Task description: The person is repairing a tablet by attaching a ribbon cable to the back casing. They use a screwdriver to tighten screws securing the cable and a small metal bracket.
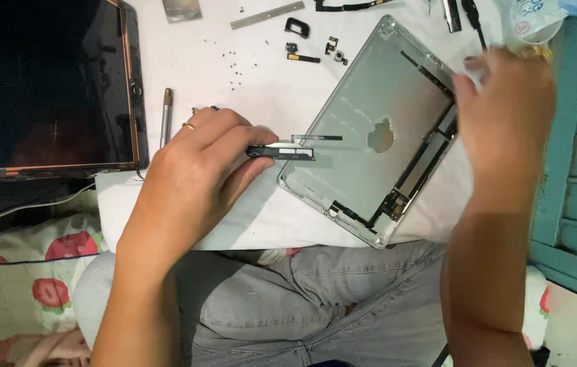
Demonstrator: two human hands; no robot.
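Two bare hands over a white table (186,54), seen from above. Largest item: black tablet screen (44,85), filling the upper left of the frame, face up, copper-coloured edge along its right side. Next: silver tablet shell (356,156), center-right, inside face up, rotated so one corner points to the bottom of the frame; dark cable strips run along its right and lower edges, round cutout near its middle.

Right hand (506,115) at upper right, over the shell's right edge, fingers curled down; motion blur there. Looks like it's pressing a pale wipe or cloth against the shell edge, but can't tell exactly what's in the grip or how tight. Clear plastic packet (533,17) sits just above that hand at the top edge.

Left hand (200,170) center-left, ring on one finger. Narrow pinch grip, thumb and forefinger holding a thin black strip part (282,153), level, its free end just reaching the shell's left corner. A second thin dark strip (317,138) lies just above it, on the table by the shell.

Metal pen-like tool (165,115) lies between screen and left hand, upright in frame. Small stuff along the top: grey metal bar (267,15), black bracket (296,27), small camera-type parts (333,51), scattered tiny screws (234,68).

Grey jeans (288,299) at the bottom, floral fabric (10,272) lower left.
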